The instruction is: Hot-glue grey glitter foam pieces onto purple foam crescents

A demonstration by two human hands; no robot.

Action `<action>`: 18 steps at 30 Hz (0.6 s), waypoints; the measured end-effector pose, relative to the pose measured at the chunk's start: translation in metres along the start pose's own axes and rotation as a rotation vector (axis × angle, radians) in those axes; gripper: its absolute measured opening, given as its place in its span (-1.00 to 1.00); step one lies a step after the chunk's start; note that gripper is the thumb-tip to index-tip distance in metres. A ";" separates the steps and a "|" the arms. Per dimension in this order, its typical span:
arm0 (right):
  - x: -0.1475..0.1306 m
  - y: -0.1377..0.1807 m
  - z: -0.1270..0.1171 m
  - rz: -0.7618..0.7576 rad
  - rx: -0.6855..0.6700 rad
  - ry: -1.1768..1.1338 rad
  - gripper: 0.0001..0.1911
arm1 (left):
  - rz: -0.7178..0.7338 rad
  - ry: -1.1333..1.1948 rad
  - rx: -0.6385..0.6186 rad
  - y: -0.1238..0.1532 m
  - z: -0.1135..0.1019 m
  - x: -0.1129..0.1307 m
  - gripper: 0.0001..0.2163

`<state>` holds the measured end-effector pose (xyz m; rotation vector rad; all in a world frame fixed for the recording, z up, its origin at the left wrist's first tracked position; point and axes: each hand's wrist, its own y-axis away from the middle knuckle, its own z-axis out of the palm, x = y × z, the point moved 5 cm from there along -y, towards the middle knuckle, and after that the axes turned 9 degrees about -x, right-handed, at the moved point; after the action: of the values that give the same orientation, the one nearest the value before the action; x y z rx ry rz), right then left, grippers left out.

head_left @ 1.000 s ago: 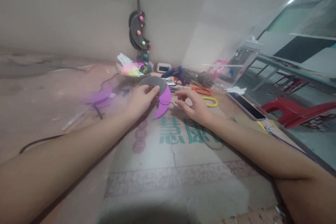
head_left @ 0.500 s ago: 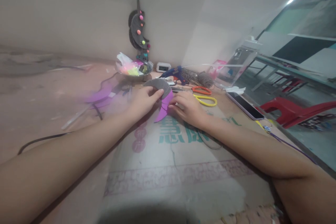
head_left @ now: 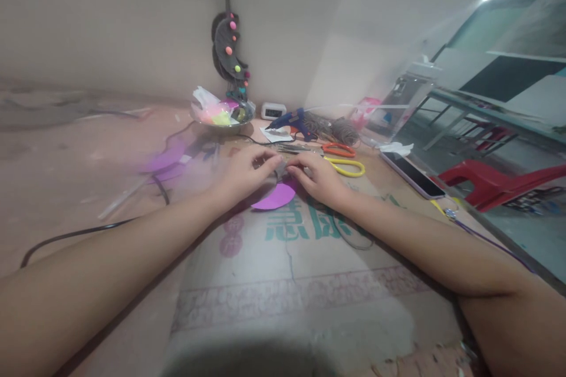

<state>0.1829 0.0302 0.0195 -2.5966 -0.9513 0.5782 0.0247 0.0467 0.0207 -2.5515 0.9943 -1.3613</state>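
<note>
My left hand (head_left: 250, 174) and my right hand (head_left: 318, 177) are close together over the middle of the cardboard. Between them is a crescent cut-out, grey on one part and purple on the other. Its purple part (head_left: 276, 196) shows below the fingers, while most of the grey is hidden. Both hands are closed, thumbs against fingers, at the upper edge of the crescent. Yellow-handled scissors (head_left: 347, 166) and orange-handled scissors (head_left: 339, 149) lie just beyond my right hand.
Behind are a blue glue gun (head_left: 294, 122), grey yarn (head_left: 345, 131), a small clock (head_left: 273, 111) and a bowl (head_left: 223, 123) of craft bits. A decorated grey crescent (head_left: 227, 50) hangs on the wall. A phone (head_left: 412, 175) lies right; a black cable (head_left: 75, 234) runs left.
The crescent has turned and tipped, so its purple part now lies more sideways and the grey is mostly covered. My fingers have moved closer together around it.
</note>
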 end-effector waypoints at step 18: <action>0.001 0.000 0.001 0.017 -0.010 0.004 -0.81 | 0.134 -0.321 -0.120 -0.001 0.013 0.001 -0.85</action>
<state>0.1835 0.0308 0.0182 -2.6161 -0.9339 0.5738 0.0353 0.0437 0.0137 -2.6177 1.1858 -0.8470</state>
